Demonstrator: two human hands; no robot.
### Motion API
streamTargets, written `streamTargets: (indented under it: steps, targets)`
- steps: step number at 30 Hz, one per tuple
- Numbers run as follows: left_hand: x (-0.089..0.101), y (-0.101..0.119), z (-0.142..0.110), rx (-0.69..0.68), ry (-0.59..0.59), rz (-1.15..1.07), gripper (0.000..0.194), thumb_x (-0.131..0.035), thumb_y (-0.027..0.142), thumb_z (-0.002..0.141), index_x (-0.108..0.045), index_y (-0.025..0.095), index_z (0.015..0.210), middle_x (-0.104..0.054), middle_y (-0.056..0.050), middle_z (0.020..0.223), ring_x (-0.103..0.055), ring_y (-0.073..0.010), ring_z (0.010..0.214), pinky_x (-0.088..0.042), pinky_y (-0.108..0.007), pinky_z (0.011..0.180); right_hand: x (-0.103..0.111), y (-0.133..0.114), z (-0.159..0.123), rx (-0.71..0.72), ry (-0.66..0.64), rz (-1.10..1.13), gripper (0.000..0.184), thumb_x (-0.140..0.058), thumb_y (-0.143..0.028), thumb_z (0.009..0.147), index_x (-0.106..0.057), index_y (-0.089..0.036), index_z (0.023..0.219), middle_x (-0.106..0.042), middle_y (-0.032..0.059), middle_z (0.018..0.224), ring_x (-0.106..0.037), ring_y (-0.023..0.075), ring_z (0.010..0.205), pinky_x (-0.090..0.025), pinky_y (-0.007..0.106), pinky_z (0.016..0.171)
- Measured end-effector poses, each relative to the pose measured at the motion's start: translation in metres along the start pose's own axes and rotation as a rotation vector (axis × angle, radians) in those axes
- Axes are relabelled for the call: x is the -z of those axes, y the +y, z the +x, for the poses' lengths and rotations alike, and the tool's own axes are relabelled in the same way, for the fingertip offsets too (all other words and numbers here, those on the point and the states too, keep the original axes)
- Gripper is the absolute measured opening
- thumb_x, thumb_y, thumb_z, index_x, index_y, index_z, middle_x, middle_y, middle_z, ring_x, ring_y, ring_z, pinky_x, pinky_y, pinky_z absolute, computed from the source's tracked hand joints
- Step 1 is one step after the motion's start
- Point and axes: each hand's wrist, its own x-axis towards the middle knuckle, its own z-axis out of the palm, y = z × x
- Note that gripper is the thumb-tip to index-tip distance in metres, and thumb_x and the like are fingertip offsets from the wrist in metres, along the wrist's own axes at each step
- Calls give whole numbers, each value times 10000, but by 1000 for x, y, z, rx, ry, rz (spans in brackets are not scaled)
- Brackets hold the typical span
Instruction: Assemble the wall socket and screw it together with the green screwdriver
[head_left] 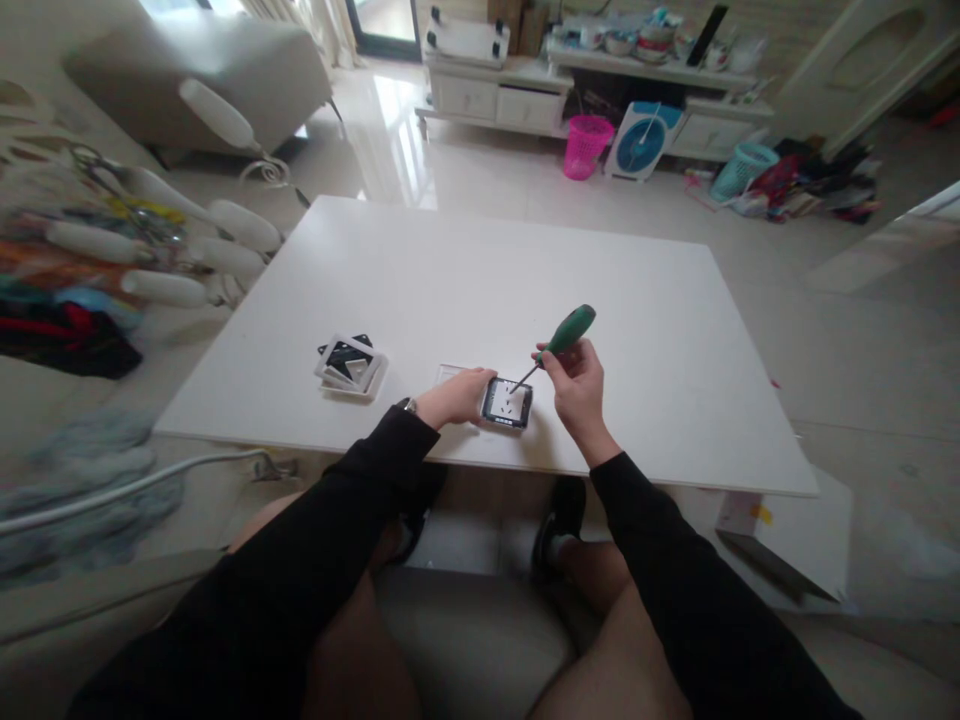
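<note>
A dark wall-socket module [508, 402] with a white face lies near the front edge of the white table [487, 280]. My left hand [456, 395] rests on its left side, fingers closed against it, steadying it. My right hand [576, 383] grips a green-handled screwdriver [562, 339], its tip angled down onto the module's face. A thin white frame [451, 373] lies flat just behind my left hand.
A small stack of black and white socket parts [351, 364] sits on the table to the left. A clothes rack with white arms [172, 240] stands off the left edge. Across the floor are a pink basket [586, 145], a blue fan [643, 141] and a low cabinet.
</note>
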Motion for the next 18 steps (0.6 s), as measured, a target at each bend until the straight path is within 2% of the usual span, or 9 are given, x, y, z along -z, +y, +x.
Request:
streamTargets:
  steps: [5,11,18]
  targets:
    - [-6,6,7,8,45,39,696,-915,243,630,-585,142,1235,-676,-160,1271,-649,-322,1214,-504,-374,1028,-3,1,-6,6,-36,-24,450,-791,-415,852,-506,-297,1180,-705,31,1112,-735,191,876,-641,386,813]
    - [-16,14,11,4,76,37,708,-935,303,640,-593,143,1239,-688,-149,1258,-656,-326,1194,-511,-379,1013,-2,5,-9,30,-96,-112,451,-767,-396,869,-508,-300,1226,-692,41,1131,-729,207,910,-635,381,770]
    - [-15,18,9,1,86,41,647,-922,304,657,-610,149,1201,-698,-153,1236,-666,-333,1175,-520,-379,987,-3,1,-11,44,-131,-167,427,-767,-362,869,-513,-289,1205,-687,32,1072,-721,203,905,-624,365,755]
